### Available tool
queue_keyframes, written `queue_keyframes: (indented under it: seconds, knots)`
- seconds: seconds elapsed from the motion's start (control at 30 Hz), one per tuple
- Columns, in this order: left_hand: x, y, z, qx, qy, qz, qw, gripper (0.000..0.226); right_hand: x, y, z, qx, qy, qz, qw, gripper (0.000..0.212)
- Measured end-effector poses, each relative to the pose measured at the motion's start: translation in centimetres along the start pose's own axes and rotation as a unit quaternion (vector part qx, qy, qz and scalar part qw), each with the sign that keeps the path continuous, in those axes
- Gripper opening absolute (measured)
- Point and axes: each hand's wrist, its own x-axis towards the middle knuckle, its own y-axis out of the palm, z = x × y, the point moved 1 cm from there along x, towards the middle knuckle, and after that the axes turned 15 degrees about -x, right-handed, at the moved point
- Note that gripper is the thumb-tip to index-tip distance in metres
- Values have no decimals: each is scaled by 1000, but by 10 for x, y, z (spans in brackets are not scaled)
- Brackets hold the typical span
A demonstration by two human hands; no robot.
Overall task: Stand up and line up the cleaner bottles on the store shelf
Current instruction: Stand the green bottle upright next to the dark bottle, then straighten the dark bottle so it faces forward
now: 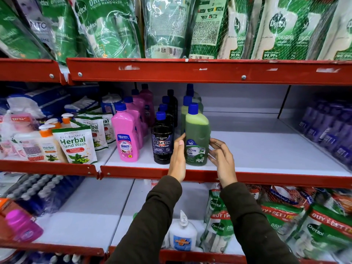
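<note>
On the middle shelf (pixel 257 149) stand three rows of blue-capped cleaner bottles, all upright: pink ones (pixel 126 138) on the left, black ones (pixel 162 139) in the middle, green ones behind the front green bottle (pixel 197 138) on the right. My left hand (pixel 178 159) lies flat against the left side of the front green bottle, fingers straight. My right hand (pixel 222 159) is at the bottle's right side with fingers spread, its fingertips touching or nearly touching the bottle. The bottle rests on the shelf near the front edge.
Herbal hand wash pouches (pixel 78 144) and pump bottles fill the shelf to the left. Purple packs (pixel 327 128) lean at the far right. The red shelf lip (pixel 190 175) runs under my wrists. Green refill pouches (pixel 118 27) hang above; more packs sit on the lower shelf.
</note>
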Motion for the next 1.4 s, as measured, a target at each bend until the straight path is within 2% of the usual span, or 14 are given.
queue_keyframes:
  seconds: [0.23,0.37,0.53,0.63,0.73,0.8,0.87,0.93,1.0,1.07,1.13,1.23,1.4]
  knots:
    - [-21,-3,-4,71,33,-1,997,38,-22,-5,-5,4,-7,-31,999,40]
    - [-33,-2,-4,78,37,-3,996,35,-32,-4,-8,-2,-19,-45,999,42]
    - [-37,-3,-5,80,44,11,996,43,-40,1,-2,-14,-27,-45,999,47]
    - [-44,-7,-7,82,68,15,994,43,-53,8,0,-31,-48,-119,991,48]
    - [-51,-20,-11,54,136,-56,988,39,-69,28,5,-12,-109,-201,974,42]
    - [-49,-33,-14,30,174,-102,979,40,-77,48,13,-26,-145,-166,975,39]
    - [-42,-45,-21,10,185,-129,974,40,-79,73,23,-26,-144,-71,987,43]
    - [-34,-57,-29,-2,161,-145,976,45,-75,96,32,-30,-102,28,994,51]
    - [-25,-69,-38,4,120,-144,982,53,-61,117,35,-51,-42,69,995,60]
    - [-13,-75,-48,-4,59,-116,992,61,-40,131,38,-44,25,78,996,70]
    - [-3,-80,-54,-28,0,-74,997,52,-24,138,37,-3,59,73,996,68]
    - [0,-84,-65,-31,-53,-26,998,39,-19,139,34,34,66,57,996,54]
    - [-12,-100,-68,-21,-65,-15,998,49,-37,131,26,-18,40,36,998,56]
